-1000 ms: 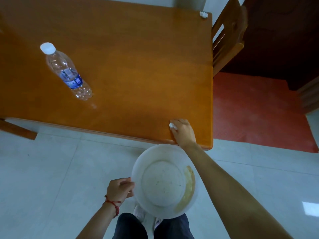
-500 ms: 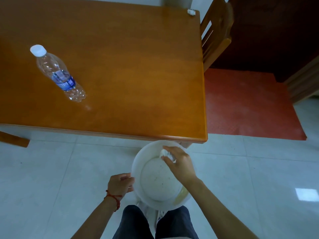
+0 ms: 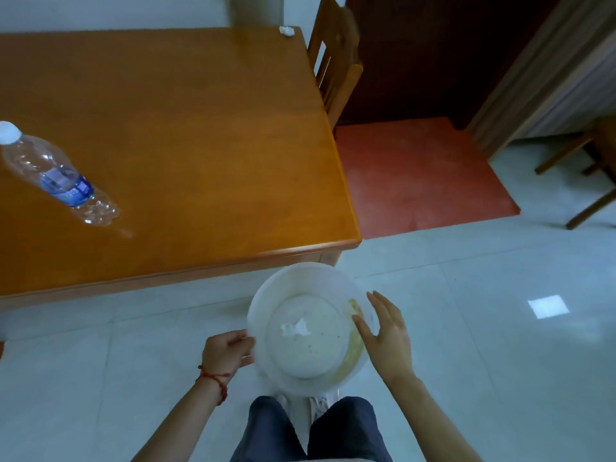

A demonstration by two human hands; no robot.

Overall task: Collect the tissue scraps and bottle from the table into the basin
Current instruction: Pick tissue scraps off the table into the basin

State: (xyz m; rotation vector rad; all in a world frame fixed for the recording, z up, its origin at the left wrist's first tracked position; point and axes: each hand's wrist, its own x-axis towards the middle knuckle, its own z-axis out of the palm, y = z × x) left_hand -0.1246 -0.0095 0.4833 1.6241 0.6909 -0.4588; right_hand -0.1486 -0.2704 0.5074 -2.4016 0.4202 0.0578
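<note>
A person stands over pale floor tiles (image 3: 466, 328), the left hand (image 3: 226, 353) keeping its grip on the near rim of a white basin (image 3: 263, 305). The right hand (image 3: 388, 331) hovers at the basin's right edge, fingers straight and released, holding nothing. One tissue scrap (image 3: 296, 328) lies on the basin's floor; half a second ago that hand still pinched it above the bowl. Beyond the basin stretches the wooden desk (image 3: 200, 145), its near corner just past the rim. A clear plastic bottle (image 3: 56, 175) lies on its side far left of the basin. A second tissue scrap (image 3: 286, 30) sits at the desk's far corner, beside a wooden chair (image 3: 336, 68) and a red mat (image 3: 416, 175).
</note>
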